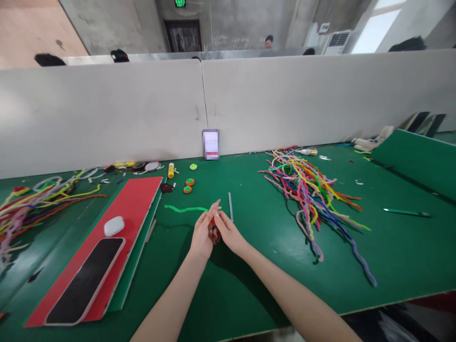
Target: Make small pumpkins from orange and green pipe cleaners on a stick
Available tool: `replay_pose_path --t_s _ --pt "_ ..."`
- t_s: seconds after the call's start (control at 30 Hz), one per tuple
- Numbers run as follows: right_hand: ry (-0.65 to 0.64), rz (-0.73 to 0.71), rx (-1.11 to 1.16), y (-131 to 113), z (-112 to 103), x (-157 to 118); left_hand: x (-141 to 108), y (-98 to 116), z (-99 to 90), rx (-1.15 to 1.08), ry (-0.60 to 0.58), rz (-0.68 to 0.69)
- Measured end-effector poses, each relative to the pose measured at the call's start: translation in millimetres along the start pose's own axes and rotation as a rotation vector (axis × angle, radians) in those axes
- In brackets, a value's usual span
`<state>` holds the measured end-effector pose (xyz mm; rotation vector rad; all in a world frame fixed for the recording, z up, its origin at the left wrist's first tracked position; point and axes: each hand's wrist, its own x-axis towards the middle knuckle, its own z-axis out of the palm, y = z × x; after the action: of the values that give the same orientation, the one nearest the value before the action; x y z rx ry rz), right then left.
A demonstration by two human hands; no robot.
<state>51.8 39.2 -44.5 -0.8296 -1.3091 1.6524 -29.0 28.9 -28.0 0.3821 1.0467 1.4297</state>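
Observation:
My left hand point(204, 234) and my right hand point(230, 231) meet at the middle of the green table point(270, 289), fingers closed together. Between them shows a small bit of orange-red, mostly covered by the fingers. A bright green fuzzy stem point(185, 209) runs out leftward from the fingers of my left hand. Just right of the fingertips lies a thin grey strip point(231, 206). Beyond the hands are two small orange-and-green pieces point(190, 182) and a yellow-green one point(193, 166).
Colourful fuzzy stems point(306, 190) lie heaped at the right, others point(39, 204) at the far left. Red boards point(138, 199) carry a phone point(87, 280) and a white case point(114, 226). A glue stick point(171, 170), propped screen point(211, 144) and green cutter point(406, 212) also show.

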Motion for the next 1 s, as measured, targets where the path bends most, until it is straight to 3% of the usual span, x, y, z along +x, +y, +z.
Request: replay_pose_path --t_s 0.17,0.27,0.37,0.47,0.57,0.63,0.7,0.83,1.0 --pt "0.039 0.038 -0.040 -3 -5 1 -1 -3 2.7 0.058 -0.005 0.023" --pt "0.215 -0.033 -0.202 -9 -17 2 1 -2 1.5 0.229 -0.048 0.195" --pt "0.325 -0.165 -0.409 -17 -32 4 4 0 -1.3 0.588 -0.072 0.367" --pt "0.328 -0.311 -0.639 -24 -43 4 5 4 -4.5 0.924 -0.083 0.454" --pt "0.201 -0.436 -0.767 -27 -45 3 7 4 -5.9 1.074 -0.148 0.479" --pt "0.085 -0.427 -0.767 -27 -42 3 7 1 -5.4 1.128 -0.187 0.480" --pt "0.063 -0.385 -0.769 -26 -38 1 6 -2 -3.8 1.151 -0.193 0.485" --pt "0.200 -0.345 -0.845 -25 -32 -3 2 -5 1.2 1.072 -0.205 0.484" --pt "0.306 -0.413 -0.951 -27 -33 -4 -5 -9 7.6 0.948 -0.262 0.416"
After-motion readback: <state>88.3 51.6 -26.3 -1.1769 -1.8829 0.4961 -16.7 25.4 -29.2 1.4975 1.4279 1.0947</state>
